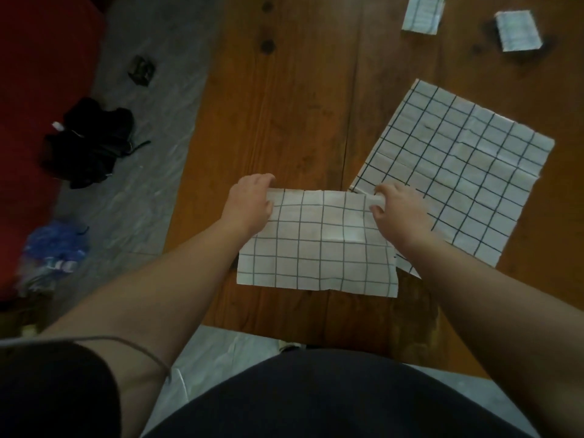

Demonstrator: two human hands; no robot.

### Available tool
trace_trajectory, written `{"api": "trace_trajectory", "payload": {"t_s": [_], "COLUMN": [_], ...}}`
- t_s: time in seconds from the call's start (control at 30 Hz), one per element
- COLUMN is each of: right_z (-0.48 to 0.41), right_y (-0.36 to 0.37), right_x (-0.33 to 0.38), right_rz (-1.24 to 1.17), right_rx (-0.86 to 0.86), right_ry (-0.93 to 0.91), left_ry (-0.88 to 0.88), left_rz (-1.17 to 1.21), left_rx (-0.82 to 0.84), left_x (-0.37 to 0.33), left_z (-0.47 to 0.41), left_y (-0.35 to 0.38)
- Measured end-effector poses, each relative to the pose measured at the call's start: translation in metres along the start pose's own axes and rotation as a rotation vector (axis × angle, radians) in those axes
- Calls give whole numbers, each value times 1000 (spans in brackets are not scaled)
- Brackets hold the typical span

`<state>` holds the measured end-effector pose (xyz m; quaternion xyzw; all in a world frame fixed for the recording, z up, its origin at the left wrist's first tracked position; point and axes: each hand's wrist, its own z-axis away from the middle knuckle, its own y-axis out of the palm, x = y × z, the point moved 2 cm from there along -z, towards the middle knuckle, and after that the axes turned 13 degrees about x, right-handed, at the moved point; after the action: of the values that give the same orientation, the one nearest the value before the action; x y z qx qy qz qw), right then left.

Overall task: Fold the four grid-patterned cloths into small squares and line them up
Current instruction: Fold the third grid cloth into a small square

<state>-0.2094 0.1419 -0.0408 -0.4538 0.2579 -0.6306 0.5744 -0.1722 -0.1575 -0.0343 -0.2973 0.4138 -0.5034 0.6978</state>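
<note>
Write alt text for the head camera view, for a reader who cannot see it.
Both hands, left hand and right hand, pinch the far corners of a half-folded grid cloth over a wooden table. An unfolded grid cloth lies flat to the right; two small folded squares sit at the far right.

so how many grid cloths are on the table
4: one held in both hands, one flat to its right, and two folded squares at the far right edge. None seem hidden.
</note>
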Motion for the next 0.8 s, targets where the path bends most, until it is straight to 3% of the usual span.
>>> {"api": "trace_trajectory", "payload": {"t_s": [0.3,0.57,0.8], "right_z": [85,151,134], "right_y": [34,102,103], "right_x": [4,13,15], "right_rz": [-92,-72,-17], "right_rx": [-27,127,163], "right_ry": [-194,-287,-265], "left_ry": [226,400,350], "left_rz": [15,-6,53], "left_rx": [23,82,119], "left_x": [-8,0,-13], "left_z": [75,136,121], "left_y": [50,109,119]}}
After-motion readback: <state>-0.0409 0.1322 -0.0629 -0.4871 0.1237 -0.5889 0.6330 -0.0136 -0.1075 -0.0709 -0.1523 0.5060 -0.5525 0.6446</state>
